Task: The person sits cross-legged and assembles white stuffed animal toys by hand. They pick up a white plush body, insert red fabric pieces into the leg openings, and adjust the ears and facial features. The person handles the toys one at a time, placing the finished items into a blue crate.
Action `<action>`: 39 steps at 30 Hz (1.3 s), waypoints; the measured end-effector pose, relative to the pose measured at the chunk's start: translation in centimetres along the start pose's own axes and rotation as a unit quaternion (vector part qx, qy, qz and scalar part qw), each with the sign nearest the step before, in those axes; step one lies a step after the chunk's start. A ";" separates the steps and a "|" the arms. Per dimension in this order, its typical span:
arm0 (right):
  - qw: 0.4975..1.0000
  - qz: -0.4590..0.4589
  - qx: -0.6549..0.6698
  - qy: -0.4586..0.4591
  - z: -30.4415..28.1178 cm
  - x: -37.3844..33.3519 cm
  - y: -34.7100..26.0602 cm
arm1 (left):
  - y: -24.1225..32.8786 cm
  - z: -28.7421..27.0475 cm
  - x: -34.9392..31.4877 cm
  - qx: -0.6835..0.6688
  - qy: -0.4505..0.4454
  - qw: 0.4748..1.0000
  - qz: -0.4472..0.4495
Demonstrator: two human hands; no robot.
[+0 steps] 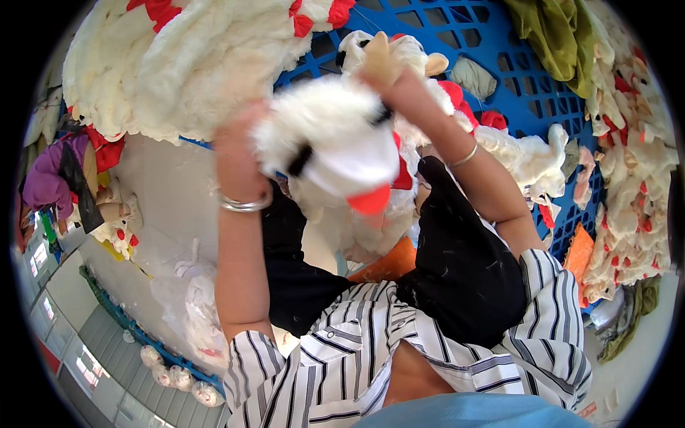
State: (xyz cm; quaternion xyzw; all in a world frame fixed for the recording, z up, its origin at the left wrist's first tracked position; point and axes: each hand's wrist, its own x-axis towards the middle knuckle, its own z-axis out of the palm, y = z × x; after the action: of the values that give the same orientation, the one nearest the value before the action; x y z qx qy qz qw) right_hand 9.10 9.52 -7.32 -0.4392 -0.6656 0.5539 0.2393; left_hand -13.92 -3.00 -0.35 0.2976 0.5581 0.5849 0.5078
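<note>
Between my hands, above my lap, is a white plush toy piece (321, 132) with long fur, black patches, a smooth white muzzle and a red tip. It is smeared by motion. My left hand (241, 146) is closed on its left edge, the fingers blurred. My right hand (399, 89) grips its upper right side, its fingers partly hidden and blurred. Beyond that hand lies another white plush piece (407, 53) with black, red and tan parts. More white fur hangs below the held piece, between my knees.
A large heap of white plush pieces (171, 78) fills the upper left; another pile (635, 200) stands at right. Blue plastic lattice (531, 93) lies ahead, with olive cloth (556, 36) over it. Orange material (385, 264) is near my lap. A person in purple (53, 175) is at far left.
</note>
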 end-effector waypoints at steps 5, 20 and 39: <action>0.970 0.031 0.216 0.107 -2.1 0.3 -1.6 | 1.8 0.2 1.4 -0.128 0.155 0.980 0.015; 0.974 -0.063 0.215 -0.026 -2.7 0.5 -5.6 | -1.3 5.8 -0.1 0.397 -0.195 0.896 0.047; 0.961 -0.134 0.202 -0.135 -6.9 -4.8 -7.6 | 1.7 2.4 2.5 0.221 0.171 0.959 0.047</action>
State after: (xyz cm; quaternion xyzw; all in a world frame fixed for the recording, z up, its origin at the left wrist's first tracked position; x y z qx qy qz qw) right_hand 14.64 9.07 2.62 -0.2098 -0.6187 0.6941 0.3025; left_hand -12.93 0.44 1.25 0.3237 0.7371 0.5128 0.2983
